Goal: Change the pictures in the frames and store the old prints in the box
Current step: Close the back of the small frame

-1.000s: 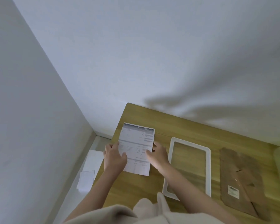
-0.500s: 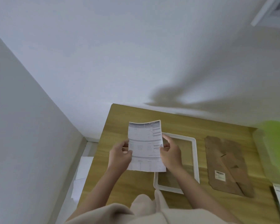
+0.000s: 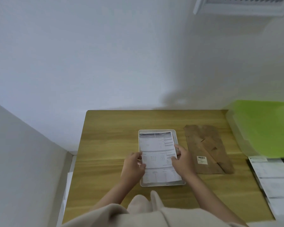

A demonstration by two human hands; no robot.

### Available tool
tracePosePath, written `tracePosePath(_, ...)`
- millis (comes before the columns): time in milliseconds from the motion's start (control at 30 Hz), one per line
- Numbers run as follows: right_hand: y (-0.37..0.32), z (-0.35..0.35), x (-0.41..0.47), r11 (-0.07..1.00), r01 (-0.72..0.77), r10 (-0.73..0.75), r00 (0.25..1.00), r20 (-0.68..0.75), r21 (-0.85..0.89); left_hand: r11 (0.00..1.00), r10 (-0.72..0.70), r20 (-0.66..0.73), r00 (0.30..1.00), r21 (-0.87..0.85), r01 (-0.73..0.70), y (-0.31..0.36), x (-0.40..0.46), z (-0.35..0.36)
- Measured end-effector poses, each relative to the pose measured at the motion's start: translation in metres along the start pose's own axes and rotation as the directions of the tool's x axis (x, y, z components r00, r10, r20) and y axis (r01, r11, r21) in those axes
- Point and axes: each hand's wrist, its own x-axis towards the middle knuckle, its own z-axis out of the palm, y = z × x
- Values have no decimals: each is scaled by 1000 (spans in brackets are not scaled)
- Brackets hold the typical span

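Observation:
A white picture frame (image 3: 175, 132) lies flat in the middle of the wooden table (image 3: 105, 145). A printed sheet (image 3: 157, 154) covers almost all of the frame's opening. My left hand (image 3: 133, 166) pinches the sheet's left edge. My right hand (image 3: 182, 159) holds its right edge, thumb on top of the paper. The brown backing board (image 3: 206, 148) of the frame lies flat to the right, with a small barcode label on it.
A translucent box with a green lid (image 3: 262, 128) stands at the table's right end. A stack of printed sheets (image 3: 274, 181) lies in front of it. Another white frame (image 3: 239, 5) hangs on the wall above. Papers (image 3: 67, 185) lie on the floor at the left.
Both hands carried the printed sheet from the table's left part to the right and lowered it onto the white frame. The view has also swung right.

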Motion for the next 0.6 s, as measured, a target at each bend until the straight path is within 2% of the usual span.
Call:
tracePosePath(200, 11, 0, 3, 987, -58, 61, 998, 13, -147, 996, 27, 24, 999, 85, -29, -4, 3, 4)
tracePosePath(600, 23, -1, 10, 996, -54, 54, 999, -1, -71, 975, 47, 63, 997, 215, -59, -1, 3, 15)
